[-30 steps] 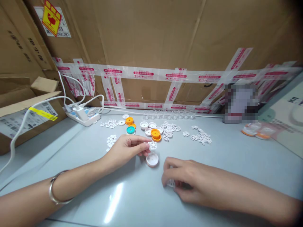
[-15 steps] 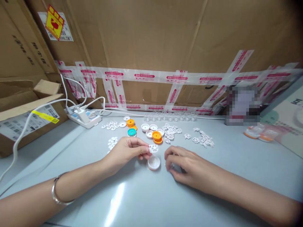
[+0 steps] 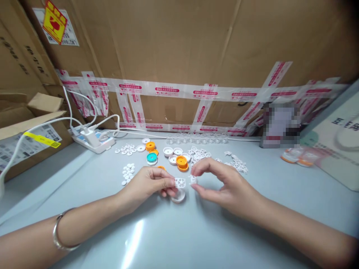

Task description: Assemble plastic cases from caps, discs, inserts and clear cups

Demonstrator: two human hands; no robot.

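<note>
Between the thumb and fingers of my left hand (image 3: 157, 182) is a flat white openwork plastic piece (image 3: 181, 182). Just below it on the table lies a round white cap (image 3: 178, 196), partly covered by that piece and my fingers. My right hand (image 3: 217, 183) pinches a small white plastic part (image 3: 193, 179) between thumb and index finger, close to the right of the openwork piece but apart from it. Behind my hands are orange round caps (image 3: 181, 161), white round caps (image 3: 168, 151) and a teal cap (image 3: 152, 157).
White openwork pieces (image 3: 199, 154) lie in piles behind my right hand. Small white discs (image 3: 128, 172) are scattered left. Clear round containers (image 3: 196, 139) line the back by a large cardboard box (image 3: 168, 45). A power strip (image 3: 97, 144) with cables stands back left.
My right hand has risen off the table with a small white part in its pinch, moving toward my left hand. The camera view has shifted slightly to the right.
</note>
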